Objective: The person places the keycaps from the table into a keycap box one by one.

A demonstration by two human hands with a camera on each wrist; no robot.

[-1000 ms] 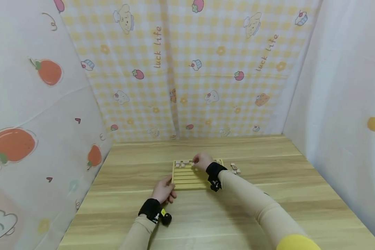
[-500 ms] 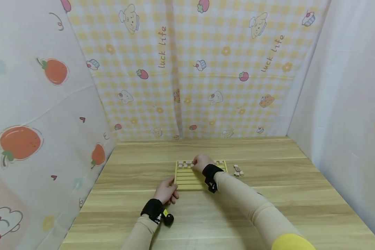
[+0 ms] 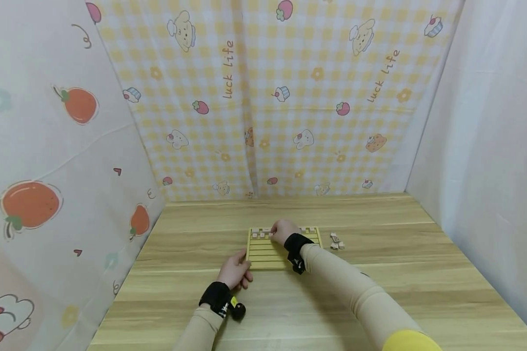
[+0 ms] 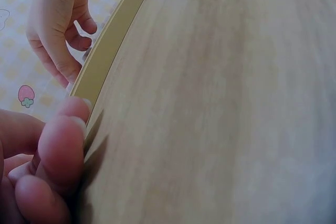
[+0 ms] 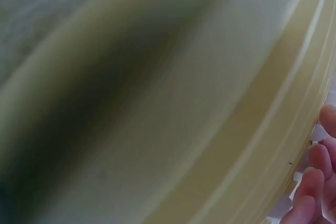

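Observation:
A yellow board with long horizontal slots lies on the table. My left hand holds its left edge near the front corner, and in the left wrist view its fingertips are curled against the board's side. Over the upper slots, my right hand pinches a small pale tile. Two similar tiles sit to its left in the second row; more stand along the top row, partly hidden by the hand. In the right wrist view, the right fingers show at the frame's edge, beside the slots.
Several loose tiles lie on the wooden table to the right of the board. Behind the table hangs a yellow checked curtain, with white printed cloth on both sides.
My right hand stays at nearly the same place over the second row, its fingers still at the tile. The left hand keeps to the board's edge. The head view has shifted slightly.

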